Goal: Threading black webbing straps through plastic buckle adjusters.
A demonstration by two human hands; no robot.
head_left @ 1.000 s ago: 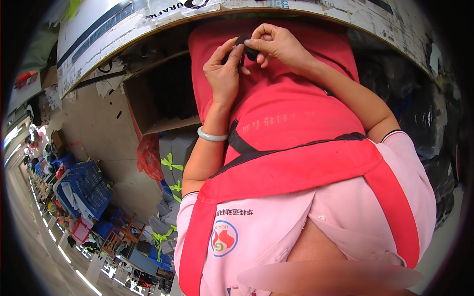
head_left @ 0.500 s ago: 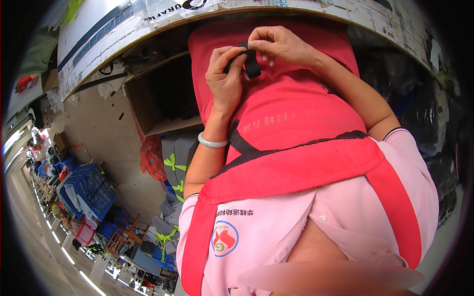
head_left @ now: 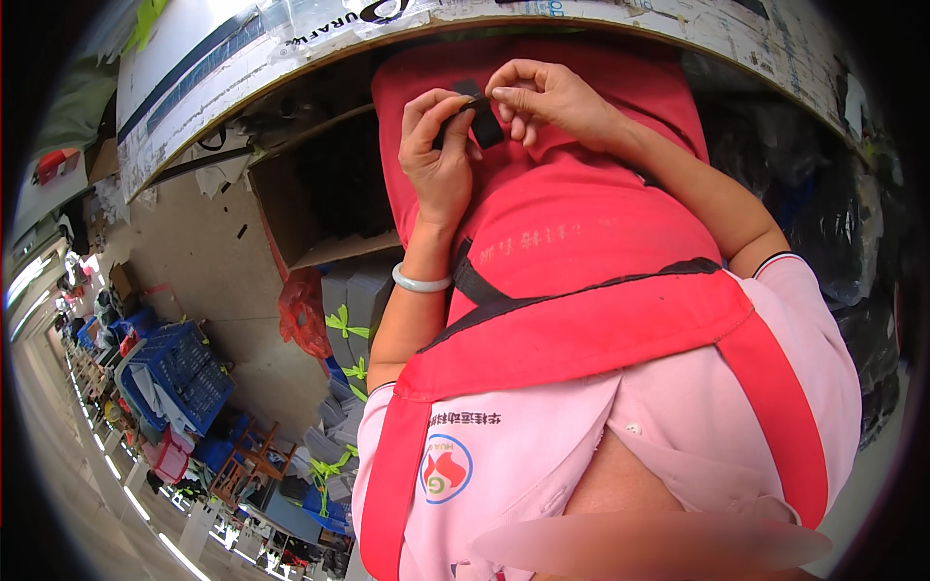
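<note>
A short band of black strap [head_left: 487, 128] sits above the lap of my red apron [head_left: 542, 198], curled over at the top. My left hand [head_left: 436, 145], a pale bangle on its wrist, pinches the band between thumb and fingers. Close to the band's upper right edge is my right hand [head_left: 552, 102], with thumb and forefinger pressed together and the other fingers curled. Whatever lies between those right fingertips is too small to make out. Beyond the left fingertips, a small dark grey patch [head_left: 467, 87] shows against the apron.
A worktable edge [head_left: 387, 41] runs across the top. Under it at left stands an open cardboard box [head_left: 320, 247] with dark contents. Grey bundles [head_left: 358, 300] tied with green strips and a red plastic bag [head_left: 305, 315] are beside me. Black plastic bags [head_left: 823, 232] lie at right.
My right hand has dropped slightly nearer my body, its lower fingers more curled. The black band has turned and shifted a little left. My left hand still grips it.
</note>
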